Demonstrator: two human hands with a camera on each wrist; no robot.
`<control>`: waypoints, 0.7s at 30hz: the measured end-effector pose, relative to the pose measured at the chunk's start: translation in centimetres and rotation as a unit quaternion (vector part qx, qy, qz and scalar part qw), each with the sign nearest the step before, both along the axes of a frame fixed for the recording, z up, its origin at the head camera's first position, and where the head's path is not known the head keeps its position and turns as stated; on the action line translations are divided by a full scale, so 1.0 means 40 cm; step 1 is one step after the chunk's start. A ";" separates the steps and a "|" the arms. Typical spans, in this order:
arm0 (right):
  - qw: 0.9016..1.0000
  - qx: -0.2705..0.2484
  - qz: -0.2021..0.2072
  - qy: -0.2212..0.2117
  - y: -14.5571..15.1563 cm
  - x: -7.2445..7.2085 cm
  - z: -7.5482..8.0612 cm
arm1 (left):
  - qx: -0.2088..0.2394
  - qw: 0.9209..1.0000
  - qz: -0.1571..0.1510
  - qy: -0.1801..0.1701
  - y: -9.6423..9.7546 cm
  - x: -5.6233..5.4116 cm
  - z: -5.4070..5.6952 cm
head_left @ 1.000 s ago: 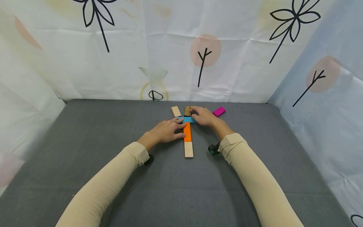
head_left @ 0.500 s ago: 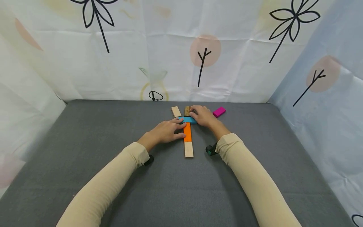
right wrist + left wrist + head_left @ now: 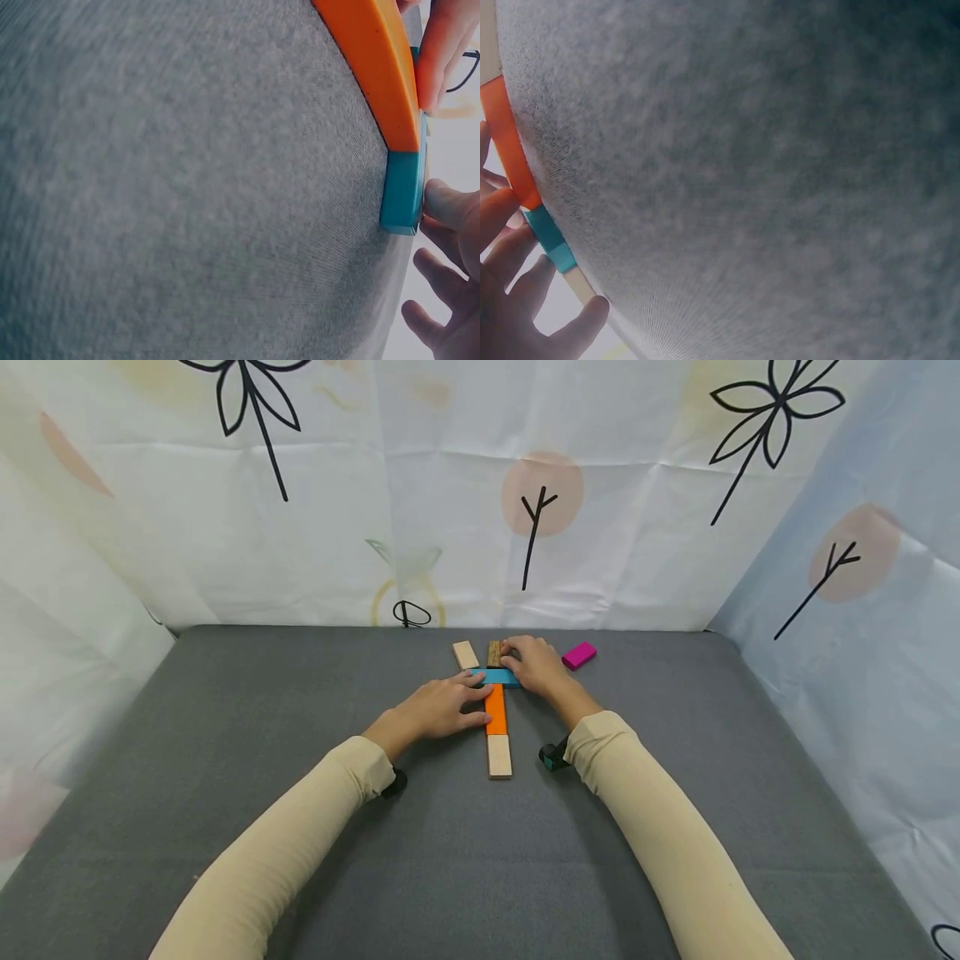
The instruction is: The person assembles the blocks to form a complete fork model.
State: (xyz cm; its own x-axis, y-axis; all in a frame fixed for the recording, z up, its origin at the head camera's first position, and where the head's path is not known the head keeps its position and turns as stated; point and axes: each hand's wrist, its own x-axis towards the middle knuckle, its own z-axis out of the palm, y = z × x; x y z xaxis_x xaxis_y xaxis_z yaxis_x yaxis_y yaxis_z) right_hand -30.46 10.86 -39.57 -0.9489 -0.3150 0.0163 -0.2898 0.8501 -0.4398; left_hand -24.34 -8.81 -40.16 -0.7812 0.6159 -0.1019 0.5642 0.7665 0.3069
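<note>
An orange block (image 3: 496, 710) lies lengthwise in a row, a pale wooden block (image 3: 498, 757) at its near end. Across its far end is a blue block (image 3: 498, 677), with a brown wooden block (image 3: 494, 653) beyond. My left hand (image 3: 441, 707) spreads its fingers over the row, fingertips at the left edge of the orange block and on the blue block's left end. The right hand (image 3: 537, 667) is at the brown block's right side, its fingertips covering that edge. In the right wrist view its thumb (image 3: 444, 204) sits just behind the blue block (image 3: 400, 193), other fingers spread.
Another pale block (image 3: 466, 654) lies tilted at the upper left of the row. A magenta block (image 3: 579, 655) lies off to the right, just beyond the right hand. The grey cloth surface (image 3: 450, 877) ends at a patterned fabric backdrop (image 3: 637, 552).
The right hand and forearm have shifted slightly away and to the left. My left hand stays in place, and the blocks lie practically where they were.
</note>
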 end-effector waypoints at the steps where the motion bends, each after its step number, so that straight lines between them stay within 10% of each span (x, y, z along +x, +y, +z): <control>1: 1.000 0.002 -0.001 0.000 -0.001 -0.001 0.000 | 0.000 1.000 -0.001 0.001 0.000 0.000 0.000; 21: 1.000 0.011 0.004 -0.012 -0.018 0.000 0.011 | 0.000 1.000 -0.007 0.009 0.000 0.005 0.006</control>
